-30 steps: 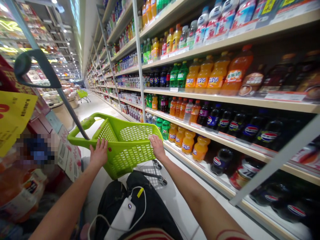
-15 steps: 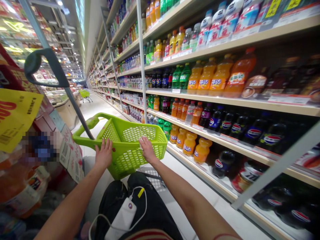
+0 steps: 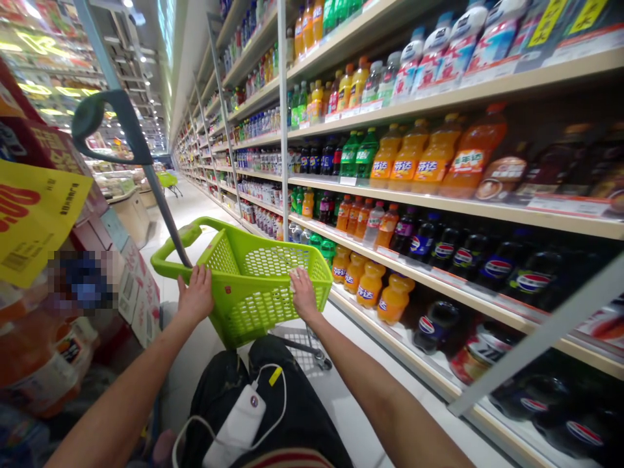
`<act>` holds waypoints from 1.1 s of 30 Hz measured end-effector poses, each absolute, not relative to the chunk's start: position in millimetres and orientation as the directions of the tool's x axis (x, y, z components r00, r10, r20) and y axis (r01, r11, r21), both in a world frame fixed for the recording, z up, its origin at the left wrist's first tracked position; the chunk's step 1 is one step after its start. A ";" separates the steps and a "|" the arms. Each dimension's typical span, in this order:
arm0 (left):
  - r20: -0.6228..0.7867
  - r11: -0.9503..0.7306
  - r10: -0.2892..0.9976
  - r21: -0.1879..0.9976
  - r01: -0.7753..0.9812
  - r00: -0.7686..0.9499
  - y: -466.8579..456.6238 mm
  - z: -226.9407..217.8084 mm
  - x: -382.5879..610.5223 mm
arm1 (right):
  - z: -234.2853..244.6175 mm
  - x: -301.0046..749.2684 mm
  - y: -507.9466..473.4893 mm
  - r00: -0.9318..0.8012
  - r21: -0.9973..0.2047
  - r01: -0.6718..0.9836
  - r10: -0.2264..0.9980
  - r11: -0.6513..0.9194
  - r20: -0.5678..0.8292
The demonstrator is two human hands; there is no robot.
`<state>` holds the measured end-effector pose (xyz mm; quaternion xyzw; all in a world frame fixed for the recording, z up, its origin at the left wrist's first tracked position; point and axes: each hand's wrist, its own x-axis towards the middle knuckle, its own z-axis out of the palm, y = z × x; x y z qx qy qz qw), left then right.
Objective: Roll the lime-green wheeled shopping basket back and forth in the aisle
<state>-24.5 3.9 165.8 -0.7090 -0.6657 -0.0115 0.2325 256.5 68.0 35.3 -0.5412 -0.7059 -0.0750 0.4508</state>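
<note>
In front of my knees stands a bright green shopping cart [image 3: 253, 315] with a perforated plastic basket. My left hand [image 3: 195, 294] grips its near rim close to the handle end, fingers hooked over the edge. Farther right on the same rim is my right hand [image 3: 304, 296], its fingers closed on a small white wipe [image 3: 294, 275] pressed against the green plastic. Most of the wipe is hidden under the fingers. The part of the basket's inside that I can see holds nothing.
Shelves [image 3: 458, 208] of bottled drinks line the right side. A grey pole with a loop handle [image 3: 139, 130] rises past the cart's left end. Boxes [image 3: 136, 292] and a yellow price sign [image 3: 34, 218] crowd the left. A white power bank [image 3: 236, 422] lies on my lap.
My right hand has slid right along the rim with the wipe. My left hand has shifted left toward the handle end. The whole view has moved slightly.
</note>
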 end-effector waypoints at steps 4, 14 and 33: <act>0.330 -0.009 0.937 -0.305 0.952 0.115 0.5 166.3 -21.4 | 34.9 227.7 67.7 -0.049 -0.392 0.779 0.671 0.490 0.740; 0.374 -0.047 0.915 -0.281 0.959 0.154 -11.8 158.9 -19.4 | 31.9 231.5 75.6 -0.051 -0.429 0.758 0.701 0.491 0.712; 0.326 -0.060 0.932 -0.302 0.951 0.162 -16.9 158.8 -25.6 | 59.3 162.6 68.3 -0.103 -0.472 0.684 0.714 0.557 0.693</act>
